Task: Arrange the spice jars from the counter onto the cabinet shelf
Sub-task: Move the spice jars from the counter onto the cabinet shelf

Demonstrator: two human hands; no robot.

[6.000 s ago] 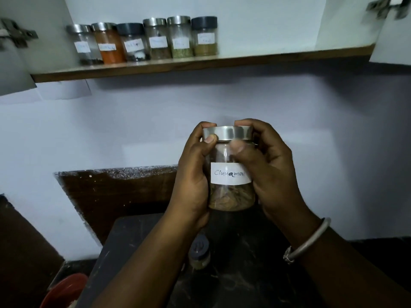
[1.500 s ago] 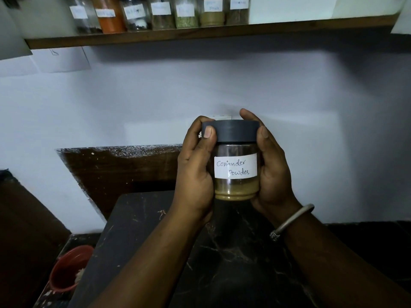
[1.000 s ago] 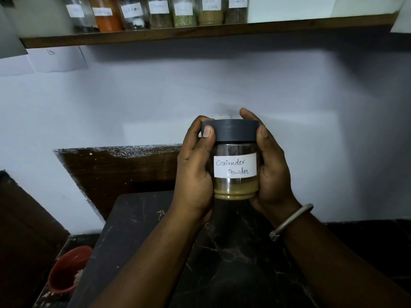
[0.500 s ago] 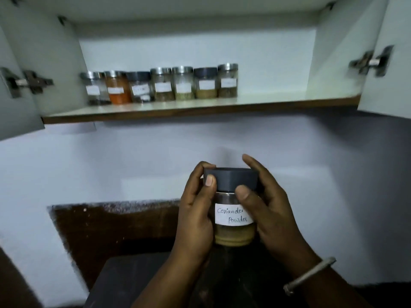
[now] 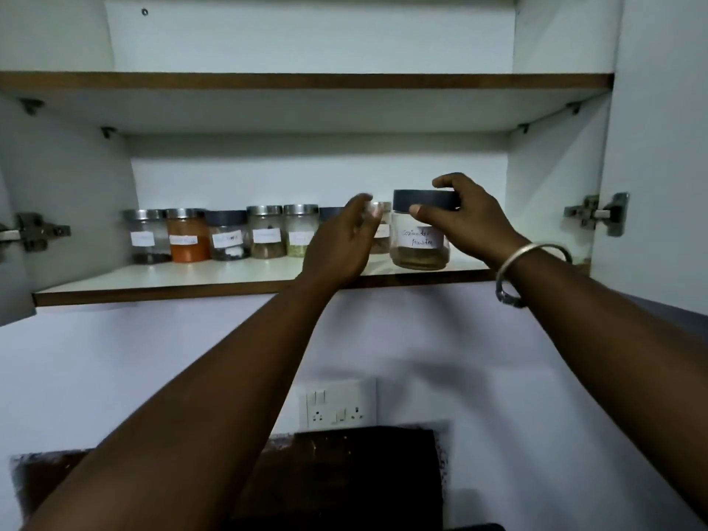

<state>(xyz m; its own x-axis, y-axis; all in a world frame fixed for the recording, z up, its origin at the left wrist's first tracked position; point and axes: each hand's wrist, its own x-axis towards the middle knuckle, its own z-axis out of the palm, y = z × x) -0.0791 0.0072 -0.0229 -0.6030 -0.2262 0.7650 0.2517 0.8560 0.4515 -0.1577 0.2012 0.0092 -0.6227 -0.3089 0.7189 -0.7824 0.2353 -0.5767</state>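
The right hand [image 5: 465, 220] grips the coriander powder jar [image 5: 420, 239] by its dark grey lid [image 5: 423, 199], thumb against the lid's lower front edge and fingers curled over the far right side of the lid. Below the grip, the glass body of the jar shows a white handwritten label and a layer of yellow-brown powder, and its base stands at or just above the cabinet shelf [image 5: 214, 279], near the front edge; whether it fully rests there cannot be told. A metal bangle [image 5: 530, 268] circles the wrist behind this hand. Just left of the grip, the left hand [image 5: 344, 245] is raised with fingers loosely spread and holds nothing; it is slightly blurred, and its fingertips sit in front of a steel-lidded jar [image 5: 381, 229] that stands immediately left of the held jar. Further left from the grip, partly hidden by that hand, a row of labelled jars runs along the back of the shelf: a dark-lidded one [image 5: 330, 214], then two steel-lidded jars, a dark-lidded jar, an orange spice jar [image 5: 187, 235], and a last steel-lidded jar [image 5: 146, 236] at the far end. Right of the grip, the shelf is bare up to the cabinet wall, where a door hinge [image 5: 595, 214] is mounted. Far below the grip, a switch and socket plate [image 5: 339, 402] sits on the wall.
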